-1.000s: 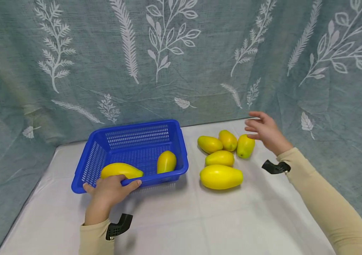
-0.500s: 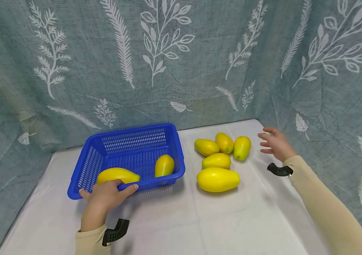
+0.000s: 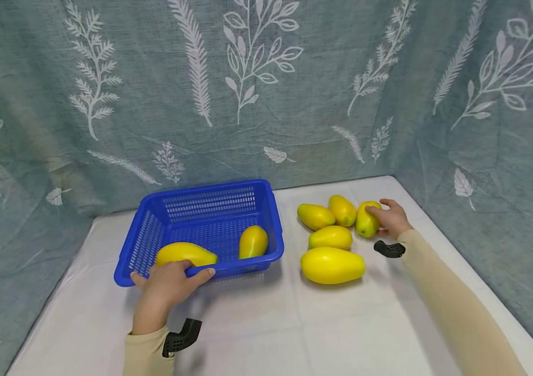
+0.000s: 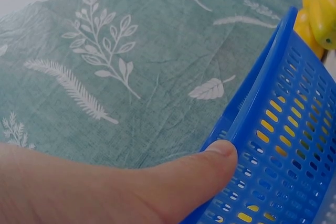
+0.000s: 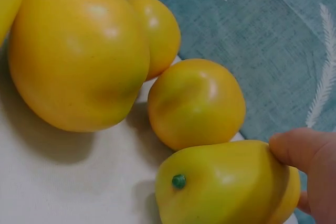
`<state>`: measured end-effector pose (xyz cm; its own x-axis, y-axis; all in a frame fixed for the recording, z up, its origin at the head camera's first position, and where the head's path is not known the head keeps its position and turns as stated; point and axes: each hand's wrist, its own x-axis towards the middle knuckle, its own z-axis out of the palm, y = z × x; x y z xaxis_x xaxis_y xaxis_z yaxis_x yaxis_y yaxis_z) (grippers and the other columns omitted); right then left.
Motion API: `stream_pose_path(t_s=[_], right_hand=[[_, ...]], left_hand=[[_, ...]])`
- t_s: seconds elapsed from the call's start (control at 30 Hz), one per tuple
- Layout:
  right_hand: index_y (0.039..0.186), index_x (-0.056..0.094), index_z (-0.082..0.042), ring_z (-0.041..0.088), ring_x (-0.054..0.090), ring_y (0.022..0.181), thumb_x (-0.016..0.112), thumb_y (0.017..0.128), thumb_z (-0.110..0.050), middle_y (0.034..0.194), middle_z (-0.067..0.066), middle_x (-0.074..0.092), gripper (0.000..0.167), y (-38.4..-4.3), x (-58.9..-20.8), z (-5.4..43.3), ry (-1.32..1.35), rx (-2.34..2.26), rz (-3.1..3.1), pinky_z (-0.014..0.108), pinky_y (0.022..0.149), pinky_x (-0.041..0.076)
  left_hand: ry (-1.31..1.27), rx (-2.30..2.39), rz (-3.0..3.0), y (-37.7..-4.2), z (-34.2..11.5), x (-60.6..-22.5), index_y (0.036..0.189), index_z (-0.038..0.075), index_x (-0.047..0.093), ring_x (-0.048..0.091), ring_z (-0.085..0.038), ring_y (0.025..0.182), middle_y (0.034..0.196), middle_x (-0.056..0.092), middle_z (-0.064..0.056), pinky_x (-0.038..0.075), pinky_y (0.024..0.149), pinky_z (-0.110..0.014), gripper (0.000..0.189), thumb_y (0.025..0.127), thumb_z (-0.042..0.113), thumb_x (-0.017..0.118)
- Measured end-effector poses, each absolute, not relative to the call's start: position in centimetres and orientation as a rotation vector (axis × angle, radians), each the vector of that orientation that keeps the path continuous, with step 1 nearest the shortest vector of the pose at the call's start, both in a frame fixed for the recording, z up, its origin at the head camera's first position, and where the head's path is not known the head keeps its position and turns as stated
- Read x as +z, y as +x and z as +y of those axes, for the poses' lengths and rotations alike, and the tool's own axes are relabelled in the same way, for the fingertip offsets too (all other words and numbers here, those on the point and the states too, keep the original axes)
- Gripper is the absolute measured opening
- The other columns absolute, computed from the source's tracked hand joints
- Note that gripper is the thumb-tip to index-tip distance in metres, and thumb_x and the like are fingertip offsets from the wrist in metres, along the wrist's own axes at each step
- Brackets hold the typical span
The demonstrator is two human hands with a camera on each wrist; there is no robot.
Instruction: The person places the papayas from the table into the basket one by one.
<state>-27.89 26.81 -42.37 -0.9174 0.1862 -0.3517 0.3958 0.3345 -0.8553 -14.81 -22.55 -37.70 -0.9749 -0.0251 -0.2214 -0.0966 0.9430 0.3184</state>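
Note:
My left hand (image 3: 167, 287) grips the near rim of a blue plastic basket (image 3: 247, 267); in the left wrist view its thumb (image 4: 210, 169) presses the outer wall. Inside the basket lie a large yellow papaya (image 3: 185, 253) and a smaller one (image 3: 253, 242). My right hand (image 3: 392, 219) holds the rightmost small papaya (image 3: 366, 222), which is greenish yellow and rests on the table. The right wrist view shows the thumb (image 5: 299, 148) on this papaya's end and a green stem nub at the other; most fingers are hidden.
Left of the held papaya lie more small papayas (image 3: 315, 216) in a cluster, with a large yellow papaya (image 3: 332, 265) in front. A white cloth (image 3: 257, 324) covers the table. Green leaf-patterned fabric (image 3: 313, 94) hangs behind and along the sides.
My right hand first drew back to the right of the fruit, then came left and down onto the rightmost small papaya. The left hand has stayed on the basket rim.

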Motion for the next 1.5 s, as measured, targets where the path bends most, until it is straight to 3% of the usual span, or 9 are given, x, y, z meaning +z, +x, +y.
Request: stream_pose_path(t_s=[0.43,0.73,1.1,1.5], right_hand=[[0.165,0.007,-0.008,0.044,0.041,0.142,0.048,0.105,-0.04,0.165,0.029,0.024,0.079,-27.9,-41.9,27.2,0.539,-1.71,2.383,0.055,0.115,0.045],[0.165,0.006,-0.009,0.044,0.042,0.141,0.051,0.104,-0.042,0.165,0.027,0.023,0.083,-28.9,-36.1,25.6,0.364,-1.777,2.447,0.049,0.107,0.052],[0.162,0.022,-0.017,0.036,0.049,0.138,0.058,0.103,-0.033,0.158,0.019,0.04,0.072,-30.0,-30.6,14.6,0.058,-1.789,2.348,0.054,0.107,0.051],[0.156,0.038,-0.018,0.033,0.057,0.131,0.066,0.099,-0.027,0.152,0.015,0.049,0.064,-28.0,-33.0,1.3,-0.115,-1.755,2.175,0.054,0.098,0.057]], left_hand=[[-0.094,0.501,2.895,-14.8,-22.5,-37.0,0.136,0.002,0.063,0.031,-0.071,0.136,0.139,0.062,-0.026,0.0,0.099,-0.094,0.082,0.091,0.071,0.056],[-0.11,0.497,2.886,-14.7,-23.1,-36.9,0.136,0.001,0.063,0.029,-0.071,0.137,0.141,0.059,-0.028,-0.001,0.099,-0.094,0.084,0.091,0.071,0.056],[-0.114,0.494,2.883,-14.5,-23.2,-37.2,0.137,0.001,0.062,0.032,-0.067,0.138,0.141,0.06,-0.026,0.0,0.1,-0.093,0.085,0.091,0.072,0.055],[-0.107,0.506,2.884,-14.6,-22.4,-37.5,0.139,0.001,0.061,0.034,-0.067,0.138,0.143,0.059,-0.027,0.0,0.101,-0.093,0.085,0.091,0.071,0.056]])
